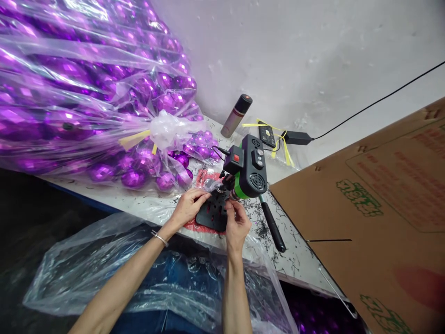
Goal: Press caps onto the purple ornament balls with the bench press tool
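My left hand point(189, 206), a bracelet on its wrist, reaches to the left edge of a small black bench machine, its thumb and fingertips pressed together. Across from it, my right hand point(238, 225) is closed in a pinch just under the machine's head point(255, 169). Whatever is between the fingers of either hand is too small to make out. The machine has a red switch point(236, 157), a green band point(239, 188), a black slotted base plate point(212, 213) and a lever with a black grip point(273, 227). A red patch shows beneath the base.
A big clear bag of shiny purple baubles point(132, 83) fills the left. Behind stand a spray can point(236, 116) and a power adapter point(295, 138) with yellow ties. Many small black bits litter the table around the lever. A cardboard box point(375, 199) borders the right.
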Demonstrator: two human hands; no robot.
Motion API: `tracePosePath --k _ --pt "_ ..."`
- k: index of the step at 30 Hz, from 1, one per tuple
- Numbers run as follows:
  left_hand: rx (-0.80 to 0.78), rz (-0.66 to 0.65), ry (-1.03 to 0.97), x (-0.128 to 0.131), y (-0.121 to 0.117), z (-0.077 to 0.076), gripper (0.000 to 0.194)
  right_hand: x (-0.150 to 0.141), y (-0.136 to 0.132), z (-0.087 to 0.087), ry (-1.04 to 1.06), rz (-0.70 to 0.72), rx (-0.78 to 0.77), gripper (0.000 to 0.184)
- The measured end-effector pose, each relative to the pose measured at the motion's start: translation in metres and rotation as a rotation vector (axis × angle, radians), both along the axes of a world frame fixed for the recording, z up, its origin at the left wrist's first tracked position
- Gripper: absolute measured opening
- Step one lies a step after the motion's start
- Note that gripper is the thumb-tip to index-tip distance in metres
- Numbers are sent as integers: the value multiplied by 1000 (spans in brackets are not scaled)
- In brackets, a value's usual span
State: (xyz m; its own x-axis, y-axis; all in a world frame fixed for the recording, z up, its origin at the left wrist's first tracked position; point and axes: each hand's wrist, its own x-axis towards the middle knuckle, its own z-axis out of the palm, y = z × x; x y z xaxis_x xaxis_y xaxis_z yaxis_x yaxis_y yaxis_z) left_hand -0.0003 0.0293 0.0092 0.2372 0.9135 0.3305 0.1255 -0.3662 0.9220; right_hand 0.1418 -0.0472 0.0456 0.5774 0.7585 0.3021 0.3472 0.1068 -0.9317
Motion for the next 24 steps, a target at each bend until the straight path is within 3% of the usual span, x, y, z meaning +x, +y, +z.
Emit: tracePosePath --k 15,19,24 --pt "70 5 61 2 0 -3 22 21 8 -3 81 168 -48 35" --pt "87 7 80 1 0 -3 22 26 8 -1 -32 230 -18 30" --pt "111 7 89 2 1 -4 20 24 5 2 -290 187 76 27"
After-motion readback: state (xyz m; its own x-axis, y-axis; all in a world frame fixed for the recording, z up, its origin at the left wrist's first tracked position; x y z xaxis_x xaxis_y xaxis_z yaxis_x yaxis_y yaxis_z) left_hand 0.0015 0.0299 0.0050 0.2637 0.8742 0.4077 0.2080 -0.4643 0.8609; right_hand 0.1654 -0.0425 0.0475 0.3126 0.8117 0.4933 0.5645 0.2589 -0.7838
